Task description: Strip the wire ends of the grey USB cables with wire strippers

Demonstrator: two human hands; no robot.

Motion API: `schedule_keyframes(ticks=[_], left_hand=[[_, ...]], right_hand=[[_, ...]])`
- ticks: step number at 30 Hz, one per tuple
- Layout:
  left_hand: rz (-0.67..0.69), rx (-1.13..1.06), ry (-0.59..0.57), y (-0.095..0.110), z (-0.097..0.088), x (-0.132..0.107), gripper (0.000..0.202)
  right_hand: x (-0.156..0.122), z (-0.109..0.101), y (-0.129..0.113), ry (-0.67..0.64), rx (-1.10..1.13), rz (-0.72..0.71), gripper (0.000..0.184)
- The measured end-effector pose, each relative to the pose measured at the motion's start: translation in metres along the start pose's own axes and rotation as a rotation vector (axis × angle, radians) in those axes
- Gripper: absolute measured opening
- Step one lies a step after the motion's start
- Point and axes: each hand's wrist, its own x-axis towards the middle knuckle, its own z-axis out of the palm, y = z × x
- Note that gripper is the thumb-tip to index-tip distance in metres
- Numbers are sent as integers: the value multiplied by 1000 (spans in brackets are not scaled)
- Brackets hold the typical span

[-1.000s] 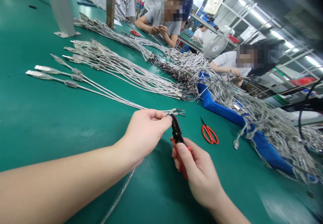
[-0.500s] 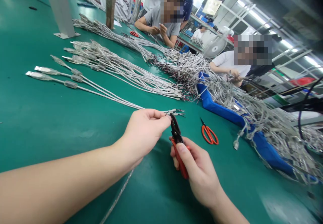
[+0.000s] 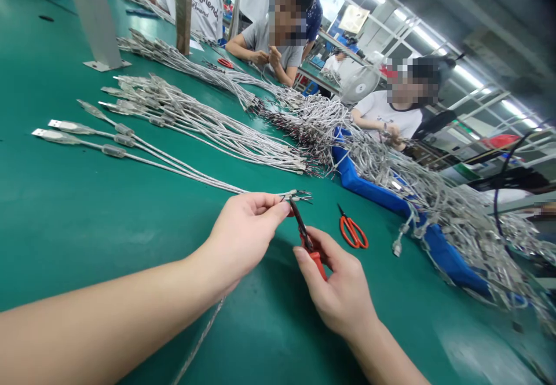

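Note:
Between thumb and fingers, my left hand (image 3: 245, 237) pinches the end of a USB cable (image 3: 202, 338), whose grey braided length hangs out below the wrist. Dark wire tips poke from the pinch. My right hand (image 3: 339, 281) is closed round the red handles of wire strippers (image 3: 304, 228); their black jaws sit right beside the left fingertips. Whether the jaws touch a wire I cannot tell. Just beyond my left hand lie several separate USB cables (image 3: 174, 168), plugs to the left and bared wire ends to the right. Red-handled scissors (image 3: 354, 231) rest to the right.
A larger bundle of cables (image 3: 208, 124) lies across the green table (image 3: 108, 228). Tangled cables overflow a blue tray (image 3: 369, 188) at the right. A metal post (image 3: 93, 20) stands at the back left. Co-workers sit across the table, one person (image 3: 273, 49) with hands raised.
The wire strippers have turned in my right hand, so their jaws now appear edge-on. My left hand keeps its pinch on the cable end. The whole view has shifted slightly.

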Motion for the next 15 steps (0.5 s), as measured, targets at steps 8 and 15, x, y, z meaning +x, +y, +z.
schedule_keyframes(ticks=[8,15], left_hand=[[-62,-85,-194,4,-3,0,19],[-116,-73,-397,5,-9,0,19]], right_hand=[[10,-19,24,134,-203,-314,42],[11,-40,35,151,-235,-473,49]])
